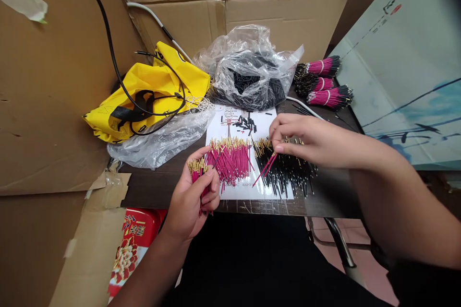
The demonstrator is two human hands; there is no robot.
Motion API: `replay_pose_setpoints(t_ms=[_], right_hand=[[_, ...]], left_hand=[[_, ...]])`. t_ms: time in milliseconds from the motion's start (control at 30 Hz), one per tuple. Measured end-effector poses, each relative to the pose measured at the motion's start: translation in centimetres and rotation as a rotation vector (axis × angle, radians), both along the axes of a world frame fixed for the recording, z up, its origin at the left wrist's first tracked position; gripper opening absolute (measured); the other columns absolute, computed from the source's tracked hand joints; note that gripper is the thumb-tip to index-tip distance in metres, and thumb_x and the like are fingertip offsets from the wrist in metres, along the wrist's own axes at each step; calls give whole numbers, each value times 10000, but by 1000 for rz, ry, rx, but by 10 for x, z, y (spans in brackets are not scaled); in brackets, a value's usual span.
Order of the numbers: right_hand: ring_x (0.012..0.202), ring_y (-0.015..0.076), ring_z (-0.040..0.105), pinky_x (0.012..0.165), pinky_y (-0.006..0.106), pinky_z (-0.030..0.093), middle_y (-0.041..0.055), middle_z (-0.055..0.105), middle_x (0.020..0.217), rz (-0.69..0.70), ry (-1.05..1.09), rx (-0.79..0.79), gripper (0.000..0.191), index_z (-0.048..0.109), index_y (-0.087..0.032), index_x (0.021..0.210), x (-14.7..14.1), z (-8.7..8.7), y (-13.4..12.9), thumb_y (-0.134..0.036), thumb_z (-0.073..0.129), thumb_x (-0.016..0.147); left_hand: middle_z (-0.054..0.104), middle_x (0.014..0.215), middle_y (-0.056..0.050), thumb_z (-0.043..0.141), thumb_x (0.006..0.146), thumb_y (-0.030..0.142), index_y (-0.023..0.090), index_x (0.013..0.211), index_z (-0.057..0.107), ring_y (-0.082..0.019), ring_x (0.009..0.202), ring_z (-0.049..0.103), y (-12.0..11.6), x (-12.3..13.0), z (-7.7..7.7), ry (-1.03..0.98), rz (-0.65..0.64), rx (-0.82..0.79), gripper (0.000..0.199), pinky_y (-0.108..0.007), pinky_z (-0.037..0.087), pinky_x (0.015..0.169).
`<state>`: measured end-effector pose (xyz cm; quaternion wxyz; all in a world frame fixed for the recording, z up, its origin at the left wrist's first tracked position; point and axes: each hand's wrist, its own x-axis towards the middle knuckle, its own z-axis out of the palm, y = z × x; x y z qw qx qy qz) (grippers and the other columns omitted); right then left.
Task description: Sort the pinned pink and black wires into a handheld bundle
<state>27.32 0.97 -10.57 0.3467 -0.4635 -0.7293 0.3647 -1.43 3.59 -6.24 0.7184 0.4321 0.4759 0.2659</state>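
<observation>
My left hand (196, 192) is closed around a bundle of short magenta wires (197, 168), their gold-coloured metal ends pointing up. Between the thumb and fingers of my right hand (291, 139) are a few magenta wires (267, 169), pinched near their gold ends and slanting down to the left. A row of loose magenta wires (230, 163) with gold ends lies on a printed white sheet (241, 193) between my hands. Below my right hand spreads a pile of black wires (288, 175), also with gold ends.
Short black tubes (248, 123) lie scattered on the sheet. Behind stands a clear plastic bag (252, 76) full of black pieces. A yellow bag (151, 91) with a black cable is at left; tied magenta-and-black bundles (327, 97) lie at right. Cardboard walls (281, 19) enclose the back.
</observation>
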Motion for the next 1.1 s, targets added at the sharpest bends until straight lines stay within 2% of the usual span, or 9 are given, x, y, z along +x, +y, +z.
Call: replay_pose_setpoints(t_ms=[167,267,367,467,567,667,767,933,1100], right_hand=[[886,198,559,857,366,440,73,608,952,113,-198,-75,141,719,-177,863,-22,-24,50,-305,672,900],[978,249,553,907,410,420,103,609,1039,-71,-253,70,194,752,-191,983,-40,-25,55,-346,704,876],[958,228,564,870,384,421,93,627,1019,-264,-108,121,251,736,-185,1015,-50,-12,39,-383,600,948],[717,142,545,673,294,420,28,640,817,-147,216,-98,320,712,-175,999,-59,1,20,-450,550,974],[605,106,493,573,253,372,-13,620,713,-19,346,-274,280,681,-171,986,-72,2,8,-438,610,943],[686,111,558,649,256,425,-6,655,763,30,462,-294,160,609,-172,970,-85,-3,5,-330,582,967],[813,132,643,778,293,484,7,694,823,65,630,-308,151,521,-186,1132,-93,-6,7,-239,526,991],[738,136,699,682,272,510,-16,656,814,122,776,-482,247,440,-195,1191,-87,-5,15,-163,522,960],[718,136,668,663,271,497,-24,635,767,71,759,-480,209,496,-185,1124,-75,-11,19,-162,540,920]], left_hand=[[488,680,54,591,946,250,335,1444,377,-43,490,234,-5,1,3,-43,-42,-24,549,-150,190,416],[484,685,57,579,956,242,364,1504,275,-47,500,246,-8,4,5,-92,-78,-76,638,-151,205,430],[483,691,59,565,965,232,384,1519,225,-49,502,241,-10,7,6,-140,-106,-109,668,-152,207,434],[479,693,62,575,963,236,380,1500,254,-45,494,233,-10,10,4,-153,-127,-129,642,-149,204,428],[479,684,62,556,975,258,361,1452,313,-42,480,224,-10,16,2,-141,-135,-167,544,-142,198,416],[471,678,58,530,985,265,313,1353,388,-40,476,220,-8,21,1,-115,-95,-214,397,-129,186,402],[462,687,56,545,973,249,266,1206,437,-36,475,229,-4,26,1,-97,-50,-245,257,-118,182,391],[481,716,20,487,956,223,182,1007,479,-37,470,278,5,31,3,-130,-52,-344,66,-127,205,373],[524,796,-45,430,854,130,119,977,523,-61,515,398,7,36,5,-172,-39,-437,155,-153,292,389]])
